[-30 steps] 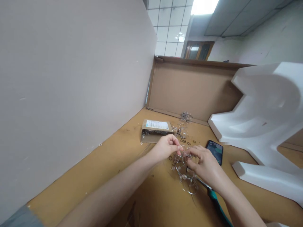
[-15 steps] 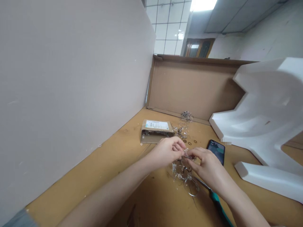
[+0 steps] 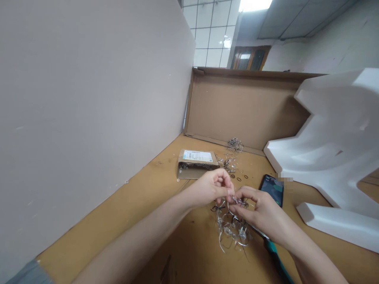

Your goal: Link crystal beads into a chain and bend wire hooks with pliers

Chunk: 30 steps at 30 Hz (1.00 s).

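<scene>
A tangle of thin silvery wire pieces with clear bits (image 3: 232,228) hangs or lies below my fingers, above the brown tabletop. My left hand (image 3: 214,186) is closed, thumb and fingertips pinching at the top of the wire pieces. My right hand (image 3: 257,207) is closed around part of the same bunch, its fingertips close to the left ones. Exactly which strand each hand pinches is too small to make out. Under my right wrist lies a tool with a green handle (image 3: 275,256); its metal end is partly hidden by the hand and wires.
Beyond my hands are an open small cardboard box (image 3: 194,172) with a white label, dark rings (image 3: 238,179), and loose wire piles (image 3: 235,144). A phone (image 3: 271,189) lies right. White foam packaging (image 3: 334,154), a cardboard wall (image 3: 242,106) and a pale panel (image 3: 89,98) surround the table.
My right hand has shifted slightly right and down, with more of the wire bunch showing between its fingers. The hanging tangle has moved a little and spread. My left hand keeps its pinch.
</scene>
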Each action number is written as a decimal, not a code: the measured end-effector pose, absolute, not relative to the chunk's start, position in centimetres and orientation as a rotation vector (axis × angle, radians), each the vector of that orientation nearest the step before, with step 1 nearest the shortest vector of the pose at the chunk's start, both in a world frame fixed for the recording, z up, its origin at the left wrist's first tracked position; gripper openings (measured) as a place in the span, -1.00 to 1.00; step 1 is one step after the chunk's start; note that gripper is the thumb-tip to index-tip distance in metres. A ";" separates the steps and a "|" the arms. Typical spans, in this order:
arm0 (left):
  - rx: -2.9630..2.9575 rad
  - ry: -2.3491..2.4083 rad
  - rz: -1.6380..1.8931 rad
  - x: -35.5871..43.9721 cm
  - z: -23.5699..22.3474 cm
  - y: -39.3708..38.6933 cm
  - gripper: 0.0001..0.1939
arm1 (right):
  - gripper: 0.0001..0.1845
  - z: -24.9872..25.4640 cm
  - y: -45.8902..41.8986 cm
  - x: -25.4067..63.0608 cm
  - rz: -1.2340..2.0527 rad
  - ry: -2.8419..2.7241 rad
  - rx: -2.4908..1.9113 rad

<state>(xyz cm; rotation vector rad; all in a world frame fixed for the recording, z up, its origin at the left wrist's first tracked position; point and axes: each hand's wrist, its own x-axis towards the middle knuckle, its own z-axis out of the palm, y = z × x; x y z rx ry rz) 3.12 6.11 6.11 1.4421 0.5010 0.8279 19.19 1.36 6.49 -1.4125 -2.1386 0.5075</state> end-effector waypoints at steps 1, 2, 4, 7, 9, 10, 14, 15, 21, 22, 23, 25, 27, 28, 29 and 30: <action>1.428 0.494 0.862 3.1 6.0 6.1 -0.78 | -0.93 6.6 1.3 19.2 0.532 -2.111 -1.435; 1.413 0.492 0.890 3.2 6.0 6.1 -0.78 | -0.92 6.7 1.3 19.2 0.547 -2.084 -1.458; 1.395 0.506 0.911 3.3 5.8 6.1 -0.78 | -0.91 6.9 1.3 19.2 0.568 -2.056 -1.480; 1.381 0.527 0.927 3.6 5.6 5.9 -0.81 | -0.96 7.0 1.2 19.3 0.588 -2.066 -1.461; 1.337 0.504 0.961 3.8 5.5 5.7 -0.80 | -0.95 7.1 1.1 19.3 0.598 -2.047 -1.465; 1.302 0.487 0.977 4.0 5.4 5.5 -0.80 | -0.94 7.2 1.0 19.4 0.602 -2.026 -1.476; 1.270 0.488 1.067 4.5 4.9 5.1 -0.80 | -0.88 7.3 0.9 19.6 0.657 -1.989 -1.481; 1.303 0.500 1.105 4.7 4.7 5.1 -0.82 | -0.89 7.3 0.9 19.6 0.672 -1.994 -1.472; 1.379 0.476 1.174 5.1 3.7 5.2 -0.87 | -0.85 7.2 0.9 19.5 0.717 -1.961 -1.452; 1.372 0.473 1.173 5.1 3.7 5.1 -0.87 | -0.85 7.2 0.9 19.4 0.713 -1.953 -1.455; 1.368 0.475 1.175 5.2 3.8 5.0 -0.88 | -0.86 7.2 0.8 19.4 0.702 -1.949 -1.458; 1.373 0.486 1.186 5.2 4.0 4.8 -0.89 | -0.89 7.2 0.8 19.3 0.668 -1.944 -1.468; 1.395 0.495 1.190 5.1 4.2 4.6 -0.91 | -0.90 7.3 0.7 19.2 0.632 -1.933 -1.475; 1.409 0.500 1.192 5.1 4.2 4.5 -0.92 | -0.88 7.4 0.6 19.1 0.620 -1.923 -1.476; 1.420 0.501 1.192 5.1 4.3 4.5 -0.93 | -0.87 7.4 0.6 19.1 0.606 -1.914 -1.475; 1.425 0.497 1.193 5.1 4.3 4.5 -0.93 | -0.85 7.5 0.6 19.0 0.588 -1.908 -1.471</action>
